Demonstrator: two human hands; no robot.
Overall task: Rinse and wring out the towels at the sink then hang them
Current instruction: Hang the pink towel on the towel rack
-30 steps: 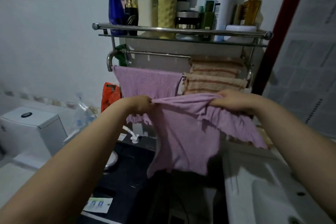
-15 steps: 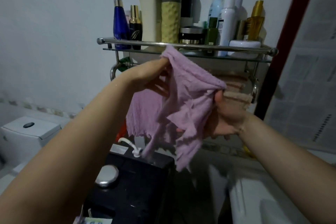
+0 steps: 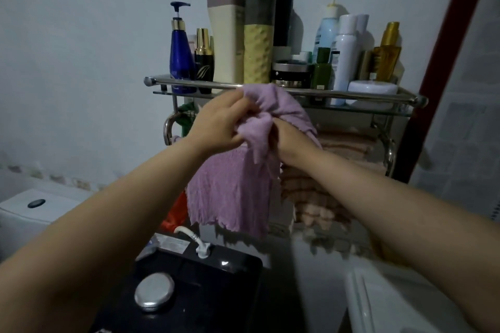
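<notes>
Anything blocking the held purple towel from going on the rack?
No free obstacle. Both hands bunch the towel at the shelf rail; the bars below already carry a purple towel and peach towels.

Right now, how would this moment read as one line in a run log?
stage: hanging | left hand: grips purple towel | right hand: grips same towel | place: at shelf rail | below: another purple towel hangs

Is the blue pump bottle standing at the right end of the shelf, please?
No, the blue pump bottle stands at the left end of the shelf.

bottles (image 3: 273, 43) on shelf (image 3: 378, 93), towels (image 3: 232, 192) below
</notes>
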